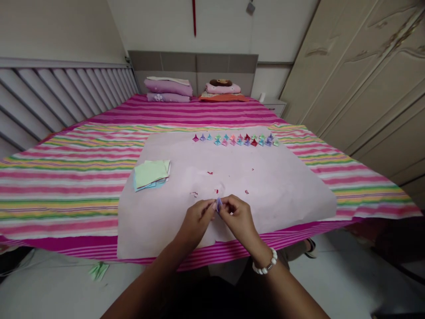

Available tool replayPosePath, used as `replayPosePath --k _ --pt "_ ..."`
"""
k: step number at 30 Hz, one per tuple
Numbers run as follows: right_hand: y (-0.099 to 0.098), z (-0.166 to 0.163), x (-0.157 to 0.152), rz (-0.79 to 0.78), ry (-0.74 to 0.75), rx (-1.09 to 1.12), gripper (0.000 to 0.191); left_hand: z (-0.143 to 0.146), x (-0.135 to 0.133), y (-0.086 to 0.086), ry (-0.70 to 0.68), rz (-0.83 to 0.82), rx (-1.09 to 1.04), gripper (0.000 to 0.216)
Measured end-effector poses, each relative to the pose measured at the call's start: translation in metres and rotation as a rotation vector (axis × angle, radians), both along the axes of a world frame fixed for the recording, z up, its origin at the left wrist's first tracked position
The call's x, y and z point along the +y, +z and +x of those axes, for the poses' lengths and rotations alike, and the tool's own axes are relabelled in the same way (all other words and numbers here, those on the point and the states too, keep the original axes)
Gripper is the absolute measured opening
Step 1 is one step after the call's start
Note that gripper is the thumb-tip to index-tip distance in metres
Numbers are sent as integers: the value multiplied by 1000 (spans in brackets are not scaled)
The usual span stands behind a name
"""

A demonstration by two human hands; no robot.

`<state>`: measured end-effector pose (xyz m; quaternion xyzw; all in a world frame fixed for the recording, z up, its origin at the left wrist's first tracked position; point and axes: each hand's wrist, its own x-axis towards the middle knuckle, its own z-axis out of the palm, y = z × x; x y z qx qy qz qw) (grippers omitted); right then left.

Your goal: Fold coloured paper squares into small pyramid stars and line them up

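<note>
A small folded piece of purple paper [218, 204] is pinched between my two hands, just above the near part of a large pale sheet [282, 186]. My left hand [198, 218] grips its left side with thumb and forefinger. From the right, my right hand [237, 215], with a white bead bracelet at the wrist, pinches the other side. The fingers cover part of the paper. Beyond my hands, several small folded paper shapes [233, 141] in many colours stand in rows. A stack of paper squares [152, 173], pale green on top, lies to the left.
Small red scraps [210, 173] are scattered on the sheet ahead of my hands. The sheet lies over a striped bedspread [66, 186]. Folded bedding [169, 88] is piled at the headboard. A crumpled green paper [98, 270] lies on the floor at left.
</note>
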<state>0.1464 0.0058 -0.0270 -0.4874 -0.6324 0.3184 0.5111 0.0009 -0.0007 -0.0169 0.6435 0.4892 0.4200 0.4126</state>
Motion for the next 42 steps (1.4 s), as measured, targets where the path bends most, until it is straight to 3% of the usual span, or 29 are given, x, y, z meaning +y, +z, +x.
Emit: replayPosePath --k 4,10,12,16,18,23,27,33,42 --pt "5 -2 -4 104 -17 -79 16 4 -1 4 41 130 213 21" --pt "2 -5 -4 101 -14 -5 21 3 2 1 51 265 404 19" --pt "-1 -5 -2 68 0 81 21 3 3 0 54 271 353 17" --pt "-3 -3 3 -100 28 341 15 3 5 -3 89 129 72 6" --pt "-3 -2 4 -196 47 438 14 2 6 -4 80 169 30 3" --pt "0 1 5 -298 35 533 13 -5 4 -5 -113 477 261 33" --pt "2 1 4 -319 42 566 11 -9 4 -9 -105 554 362 32" --pt "8 4 2 -303 103 533 17 -10 8 -6 -24 410 130 8" --pt "7 8 -1 -378 322 404 27 -9 5 8 12 174 -110 11"
